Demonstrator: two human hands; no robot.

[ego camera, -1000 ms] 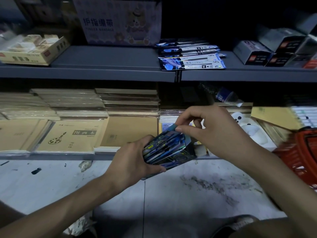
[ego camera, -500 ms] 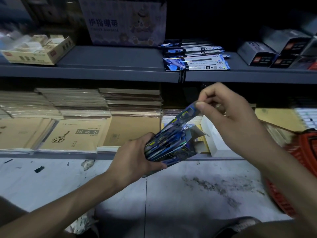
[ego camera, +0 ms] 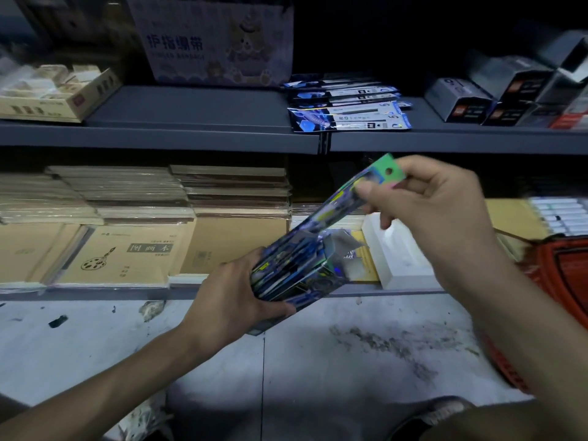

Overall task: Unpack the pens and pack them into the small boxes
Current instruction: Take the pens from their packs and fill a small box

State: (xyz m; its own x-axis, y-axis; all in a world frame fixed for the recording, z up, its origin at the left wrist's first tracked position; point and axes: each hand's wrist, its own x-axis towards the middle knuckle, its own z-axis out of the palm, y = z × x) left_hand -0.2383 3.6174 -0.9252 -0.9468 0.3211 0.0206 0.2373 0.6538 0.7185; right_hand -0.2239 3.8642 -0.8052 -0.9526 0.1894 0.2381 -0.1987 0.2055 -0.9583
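My left hand (ego camera: 232, 297) grips a shiny blue box (ego camera: 296, 275) stuffed with flat pen packs, its open end tilted up to the right. My right hand (ego camera: 436, 211) pinches the hang-tab end of one blue pen pack (ego camera: 346, 202), which is drawn more than halfway out of the box. Above, on the grey upper shelf (ego camera: 191, 128), lies a small stack of the same pen packs (ego camera: 346, 113). To its right stand several small dark boxes (ego camera: 496, 93).
Stacks of brown sketchbooks (ego camera: 127, 249) fill the lower shelf at left. A white foam tray (ego camera: 397, 256) sits behind the box, a red basket (ego camera: 563, 281) at right. A cardboard tray (ego camera: 54, 97) and a printed carton (ego camera: 216, 43) stand on the upper shelf. Scuffed floor lies below.
My right hand has pulled one pen pack up and to the right out of the box. My left hand has kept holding the box in place.
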